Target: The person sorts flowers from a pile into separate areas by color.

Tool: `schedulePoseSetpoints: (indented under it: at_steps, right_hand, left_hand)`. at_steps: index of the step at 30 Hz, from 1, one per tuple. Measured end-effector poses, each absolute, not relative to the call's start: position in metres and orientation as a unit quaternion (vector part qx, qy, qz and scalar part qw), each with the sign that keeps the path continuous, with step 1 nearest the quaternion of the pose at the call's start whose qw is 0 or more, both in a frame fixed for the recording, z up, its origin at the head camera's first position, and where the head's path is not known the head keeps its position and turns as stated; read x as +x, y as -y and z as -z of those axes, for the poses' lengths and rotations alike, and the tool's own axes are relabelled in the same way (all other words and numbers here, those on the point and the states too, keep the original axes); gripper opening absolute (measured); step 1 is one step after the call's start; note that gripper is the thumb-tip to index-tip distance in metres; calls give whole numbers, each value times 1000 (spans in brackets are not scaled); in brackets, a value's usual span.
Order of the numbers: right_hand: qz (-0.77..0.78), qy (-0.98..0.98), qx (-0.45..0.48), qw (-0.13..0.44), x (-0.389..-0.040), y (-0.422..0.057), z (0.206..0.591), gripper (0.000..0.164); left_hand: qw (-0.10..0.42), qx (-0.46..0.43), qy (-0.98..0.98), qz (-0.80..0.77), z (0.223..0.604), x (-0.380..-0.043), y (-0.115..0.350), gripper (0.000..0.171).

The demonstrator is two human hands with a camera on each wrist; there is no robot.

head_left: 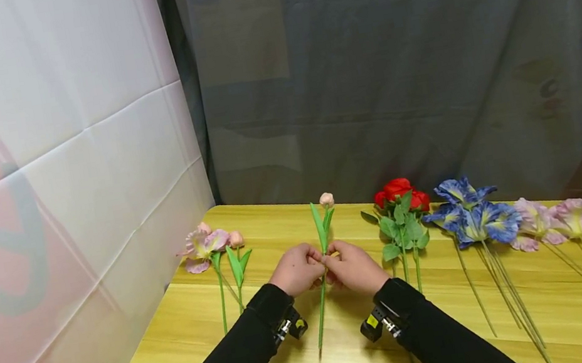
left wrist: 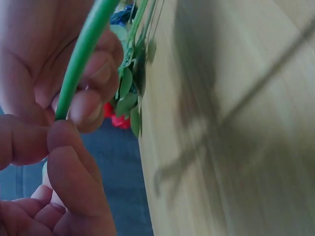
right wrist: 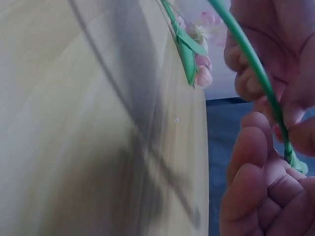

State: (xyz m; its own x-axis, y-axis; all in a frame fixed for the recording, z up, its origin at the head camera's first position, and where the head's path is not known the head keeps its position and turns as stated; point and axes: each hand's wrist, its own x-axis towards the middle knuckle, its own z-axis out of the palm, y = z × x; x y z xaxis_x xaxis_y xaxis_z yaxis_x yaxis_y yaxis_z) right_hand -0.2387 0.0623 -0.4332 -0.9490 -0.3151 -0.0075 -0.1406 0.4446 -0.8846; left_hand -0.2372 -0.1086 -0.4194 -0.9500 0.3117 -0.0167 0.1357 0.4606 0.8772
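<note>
A pale pink artificial tulip [head_left: 326,200] with long green leaves stands up from my hands over the middle of the table, its stem slanting down toward me. My left hand [head_left: 298,269] pinches the green stem just below the leaves. Right beside it, the fingers of my right hand [head_left: 355,266] pinch the same stem, and the two hands nearly meet. Both wrist views show the bare green stem [left wrist: 83,54] running between the fingertips. The stem's shadow falls on the wooden table [right wrist: 64,123].
On the left lie pink tulips [head_left: 236,238] and a pink-purple iris [head_left: 204,249]. To the right are red roses [head_left: 397,189], blue irises [head_left: 483,221] and pink irises [head_left: 579,216], stems toward me. A white cloth wall [head_left: 107,141] borders the left, a grey curtain [head_left: 394,76] the back.
</note>
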Motion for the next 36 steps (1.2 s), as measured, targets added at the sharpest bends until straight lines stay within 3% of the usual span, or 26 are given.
schedulePoseSetpoints:
  at_steps: [6, 14, 22, 36]
  right_hand:
    - [512, -844, -129, 89, -242, -62, 435, 13]
    - [462, -879, -104, 57, -255, -67, 440, 15]
    - [379, -920, -74, 60, -273, -75, 455, 20]
    - [280, -958, -51, 39, -289, -74, 464, 26]
  left_hand:
    - [82, 130, -861, -485, 422, -238, 104, 9]
    - [23, 145, -914, -379, 424, -237, 108, 20]
    - [-8, 144, -945, -292, 430, -236, 112, 23]
    - [-15, 139, -949, -283, 435, -239, 124, 21]
